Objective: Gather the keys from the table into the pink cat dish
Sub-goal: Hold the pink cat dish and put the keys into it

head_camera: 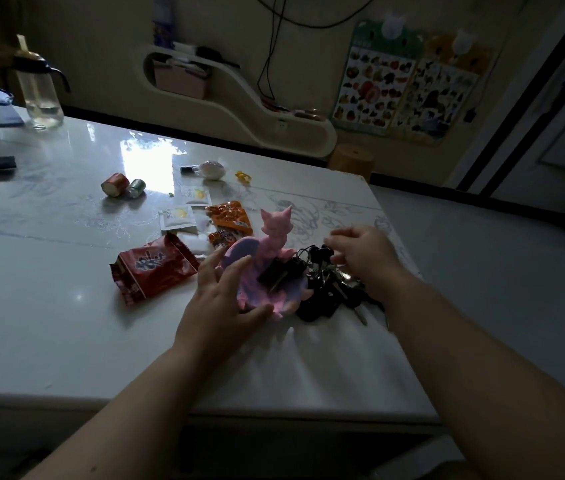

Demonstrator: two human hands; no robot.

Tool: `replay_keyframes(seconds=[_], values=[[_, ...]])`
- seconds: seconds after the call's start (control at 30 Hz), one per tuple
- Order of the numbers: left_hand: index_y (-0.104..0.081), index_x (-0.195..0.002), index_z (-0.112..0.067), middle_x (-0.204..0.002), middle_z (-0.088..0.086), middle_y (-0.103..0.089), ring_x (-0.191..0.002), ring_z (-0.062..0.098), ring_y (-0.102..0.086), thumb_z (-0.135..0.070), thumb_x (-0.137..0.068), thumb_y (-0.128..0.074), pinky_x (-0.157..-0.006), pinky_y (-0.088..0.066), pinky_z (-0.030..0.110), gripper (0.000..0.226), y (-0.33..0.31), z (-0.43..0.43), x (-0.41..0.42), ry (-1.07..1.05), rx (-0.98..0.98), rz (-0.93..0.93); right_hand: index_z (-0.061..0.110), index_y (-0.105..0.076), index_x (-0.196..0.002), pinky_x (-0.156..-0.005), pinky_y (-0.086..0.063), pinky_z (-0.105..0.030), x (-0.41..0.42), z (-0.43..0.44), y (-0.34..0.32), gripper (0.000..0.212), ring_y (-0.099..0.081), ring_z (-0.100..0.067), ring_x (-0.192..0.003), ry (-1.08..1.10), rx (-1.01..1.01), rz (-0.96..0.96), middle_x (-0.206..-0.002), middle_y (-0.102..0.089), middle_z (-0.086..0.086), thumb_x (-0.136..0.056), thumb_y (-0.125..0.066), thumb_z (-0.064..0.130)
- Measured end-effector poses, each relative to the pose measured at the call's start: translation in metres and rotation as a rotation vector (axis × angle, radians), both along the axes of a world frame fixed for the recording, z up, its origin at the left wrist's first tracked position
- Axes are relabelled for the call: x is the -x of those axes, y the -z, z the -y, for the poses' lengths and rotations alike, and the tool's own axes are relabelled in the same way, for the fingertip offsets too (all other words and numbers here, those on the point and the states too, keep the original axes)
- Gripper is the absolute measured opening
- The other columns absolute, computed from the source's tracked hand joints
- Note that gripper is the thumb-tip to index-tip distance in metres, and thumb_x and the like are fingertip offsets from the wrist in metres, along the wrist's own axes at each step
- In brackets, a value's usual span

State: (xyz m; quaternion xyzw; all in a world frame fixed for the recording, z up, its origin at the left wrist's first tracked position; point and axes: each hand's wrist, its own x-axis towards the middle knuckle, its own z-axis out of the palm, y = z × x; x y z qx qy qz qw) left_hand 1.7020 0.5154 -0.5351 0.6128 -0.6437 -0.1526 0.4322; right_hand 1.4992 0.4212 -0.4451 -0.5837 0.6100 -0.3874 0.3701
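The pink cat dish (pixel 288 299) stands on the white table (pixel 49 306), its cat figure upright at the back. A dark key fob (pixel 274 275) lies in the bowl. A big bunch of dark keys (pixel 326 289) lies against the dish's right side, partly over its rim. My left hand (pixel 222 306) cups the dish's left and front rim, thumb along the front. My right hand (pixel 360 254) hovers over the keys with fingers spread, holding nothing.
Left of the dish lie a red snack bag (pixel 153 268), an orange packet (pixel 231 216) and two small white sachets (pixel 177 216). Farther back are small cans (pixel 115 183), a white round object (pixel 210 169) and a water bottle (pixel 39 91). The table's right edge runs just beyond the keys.
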Motion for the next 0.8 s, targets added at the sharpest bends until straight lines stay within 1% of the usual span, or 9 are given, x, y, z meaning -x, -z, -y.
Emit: replay_keyframes(seconds=[0.07, 0.13, 0.17, 0.23, 0.33, 0.4, 0.5, 0.63, 0.8], values=[[-0.038, -0.136, -0.031, -0.153, -0.003, -0.009, -0.135, 0.021, -0.025, -0.048, -0.066, -0.073, -0.097, -0.037, 0.038, 0.080, 0.000, 0.000, 0.000, 0.000, 0.002, 0.007, 0.023, -0.064, -0.074, -0.054, -0.048, -0.028, 0.029, -0.001, -0.009, 0.008, -0.060, -0.011, -0.056, 0.064, 0.068, -0.070, -0.072, -0.065, 0.001, -0.075, -0.072, 0.021], [-0.038, -0.136, -0.031, -0.153, -0.002, -0.010, -0.135, 0.021, -0.025, -0.048, -0.066, -0.073, -0.096, -0.038, 0.040, 0.080, 0.001, 0.001, 0.000, -0.003, 0.003, 0.012, 0.023, -0.065, -0.066, -0.060, -0.051, -0.033, 0.062, -0.002, -0.013, 0.010, -0.062, -0.018, -0.061, 0.084, 0.104, -0.304, -0.070, -0.068, -0.002, -0.073, -0.072, 0.021], [-0.038, -0.136, -0.031, -0.153, -0.001, -0.010, -0.135, 0.022, -0.025, -0.048, -0.066, -0.073, -0.096, -0.038, 0.041, 0.080, 0.001, 0.001, 0.000, -0.004, 0.001, 0.014, 0.023, -0.066, -0.063, -0.064, -0.051, -0.035, 0.076, -0.003, -0.012, 0.012, -0.062, -0.021, -0.063, 0.053, 0.063, -0.457, -0.069, -0.068, -0.005, -0.072, -0.072, 0.020], [-0.038, -0.135, -0.032, -0.153, -0.001, -0.010, -0.135, 0.023, -0.025, -0.048, -0.066, -0.073, -0.096, -0.039, 0.041, 0.080, 0.002, 0.002, 0.000, -0.006, -0.005, 0.019, 0.023, -0.068, -0.059, -0.059, -0.048, -0.025, 0.095, -0.009, -0.004, 0.012, -0.060, -0.015, -0.057, -0.056, -0.116, -0.695, -0.059, -0.066, -0.002, -0.069, -0.075, 0.022], [-0.038, -0.135, -0.032, -0.153, -0.001, -0.010, -0.135, 0.025, -0.025, -0.049, -0.065, -0.073, -0.096, -0.039, 0.043, 0.080, 0.003, 0.003, 0.000, -0.013, -0.008, 0.022, 0.022, -0.074, -0.079, -0.057, -0.041, -0.024, 0.103, -0.019, 0.018, 0.017, -0.057, -0.012, -0.063, -0.078, -0.194, -0.828, -0.067, -0.065, 0.000, -0.066, -0.077, 0.033], [-0.038, -0.136, -0.032, -0.153, -0.002, -0.010, -0.135, 0.024, -0.025, -0.049, -0.065, -0.074, -0.096, -0.039, 0.042, 0.081, 0.003, 0.003, 0.000, -0.019, -0.005, 0.024, 0.021, -0.072, -0.095, -0.063, -0.038, -0.026, 0.104, -0.022, 0.030, 0.030, -0.054, -0.015, -0.074, -0.032, -0.137, -0.811, -0.082, -0.064, -0.001, -0.067, -0.075, 0.033], [-0.038, -0.135, -0.032, -0.152, -0.004, -0.011, -0.134, 0.025, -0.028, -0.048, -0.064, -0.075, -0.095, -0.039, 0.039, 0.081, 0.003, 0.004, 0.000, -0.021, 0.001, 0.022, 0.023, -0.069, -0.104, -0.066, -0.037, -0.025, 0.103, -0.021, 0.036, 0.038, -0.054, -0.016, -0.080, -0.008, -0.170, -0.753, -0.088, -0.059, 0.000, -0.067, -0.074, 0.032], [-0.039, -0.135, -0.032, -0.152, -0.004, -0.011, -0.133, 0.026, -0.031, -0.047, -0.064, -0.076, -0.094, -0.040, 0.039, 0.081, 0.004, 0.005, -0.001, -0.022, -0.003, 0.012, 0.021, -0.064, -0.089, -0.064, -0.040, -0.027, 0.108, -0.021, 0.034, 0.036, -0.057, -0.017, -0.076, 0.003, -0.235, -0.703, -0.083, -0.059, 0.003, -0.061, -0.081, 0.036], [-0.039, -0.135, -0.032, -0.152, -0.005, -0.011, -0.130, 0.027, -0.036, -0.047, -0.064, -0.076, -0.093, -0.041, 0.039, 0.081, 0.003, 0.004, 0.000, -0.013, -0.003, 0.002, 0.010, -0.064, -0.089, -0.054, -0.045, -0.027, 0.117, -0.036, 0.027, 0.027, -0.058, -0.017, -0.061, 0.095, -0.250, -0.388, -0.076, -0.063, -0.007, -0.068, -0.080, 0.019]])
